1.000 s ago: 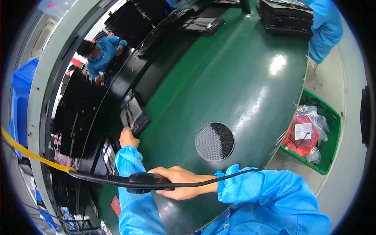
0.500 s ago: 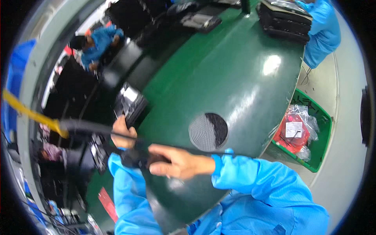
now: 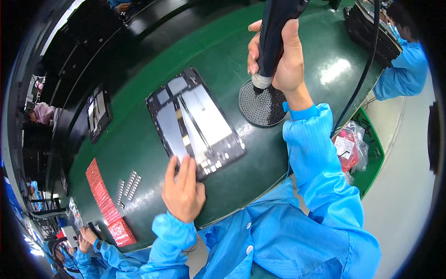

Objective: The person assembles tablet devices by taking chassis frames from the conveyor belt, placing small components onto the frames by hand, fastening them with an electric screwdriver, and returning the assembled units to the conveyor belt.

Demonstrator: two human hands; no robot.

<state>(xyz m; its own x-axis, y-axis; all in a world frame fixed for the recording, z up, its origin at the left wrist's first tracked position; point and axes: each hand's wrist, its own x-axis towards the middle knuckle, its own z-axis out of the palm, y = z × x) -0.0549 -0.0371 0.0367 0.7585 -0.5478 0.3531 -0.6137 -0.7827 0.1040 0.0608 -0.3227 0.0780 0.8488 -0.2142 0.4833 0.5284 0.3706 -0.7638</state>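
Note:
My right hand (image 3: 292, 63) is wrapped round a black electric screwdriver (image 3: 271, 46), its tip pointing down at a round grey tray (image 3: 251, 109). Small dark screws (image 3: 274, 102) cover the right part of this dimpled tray; whether the tip touches any of them I cannot tell. To the left, a tablet (image 3: 209, 118) with its inside exposed lies on the green table, showing silver panels and a black frame. My left hand (image 3: 183, 195) rests stretched fingers on the tablet's near left corner.
Left of the tablet lie small strips of parts (image 3: 130, 188) and a red bubble-wrap strip (image 3: 104, 197). Another opened tablet (image 3: 97, 114) is farther left. Dark stacked items (image 3: 371, 35) stand far right, near a co-worker's sleeve (image 3: 404, 72). A cable (image 3: 360, 88) hangs above a green bin (image 3: 374, 160).
My hands were close together around the screwdriver. Now the right hand has carried it up and right to the tray, and the left touches the tablet. The view has shifted.

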